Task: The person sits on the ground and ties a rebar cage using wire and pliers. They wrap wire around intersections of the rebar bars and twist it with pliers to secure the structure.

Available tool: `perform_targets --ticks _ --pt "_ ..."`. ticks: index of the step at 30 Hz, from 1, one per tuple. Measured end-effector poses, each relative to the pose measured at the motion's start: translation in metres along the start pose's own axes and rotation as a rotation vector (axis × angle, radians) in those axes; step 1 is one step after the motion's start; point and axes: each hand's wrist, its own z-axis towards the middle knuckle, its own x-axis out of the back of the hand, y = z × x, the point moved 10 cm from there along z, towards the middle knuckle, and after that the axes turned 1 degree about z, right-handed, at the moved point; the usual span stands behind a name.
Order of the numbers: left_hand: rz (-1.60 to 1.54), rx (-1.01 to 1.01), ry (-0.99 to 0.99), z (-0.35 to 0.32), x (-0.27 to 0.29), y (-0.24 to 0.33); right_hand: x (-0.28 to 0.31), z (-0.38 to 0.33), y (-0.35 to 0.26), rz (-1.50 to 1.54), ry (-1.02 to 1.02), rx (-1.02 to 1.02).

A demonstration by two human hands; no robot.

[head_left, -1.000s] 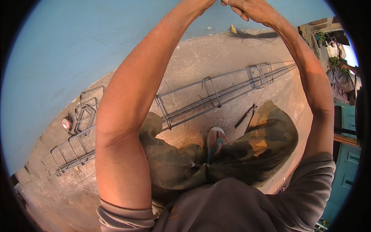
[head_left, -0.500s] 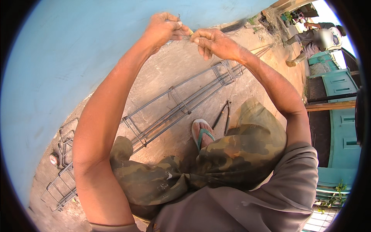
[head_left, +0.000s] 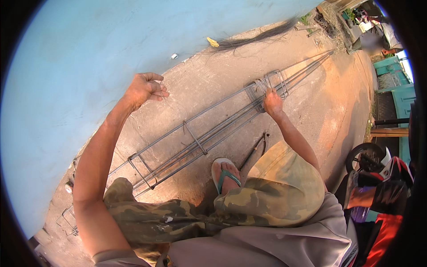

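Here's the left hand (head_left: 149, 91), raised in front of the blue wall (head_left: 102, 58), fingers curled and thumb in close; whether a thin strand is pinched in there, I cannot tell. Over on the right, the right hand (head_left: 272, 102) is wrapped tight on the bunched hoops (head_left: 255, 93), down at the cage (head_left: 195, 137). And that cage lies slantwise across the ground (head_left: 329, 115), long grey rods running through square hoops, its far rods reaching up to the right. Just below it, pincers (head_left: 251, 153), dark-handled, rest near the sandal (head_left: 222, 180) on the person's foot. Up along the wall's foot stretches a dark wire bundle (head_left: 262, 36), a yellow piece (head_left: 212, 42) at its left end, well apart from both hands. Far upper right, another person (head_left: 376, 42), blurred and partly cut off.
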Motion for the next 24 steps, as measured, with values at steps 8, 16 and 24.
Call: perform_targets --ticks 8,16,24 --pt "0.042 0.096 -0.161 0.038 -0.078 -0.023 0.021 -0.039 -0.069 0.076 0.015 0.18" --pt "0.004 0.086 -0.092 0.072 -0.076 -0.025 0.01 -0.037 0.136 0.379 0.124 -0.501" --pt "-0.114 0.097 -0.114 0.073 -0.06 -0.028 -0.058 -0.038 0.135 0.281 -0.05 -0.465"
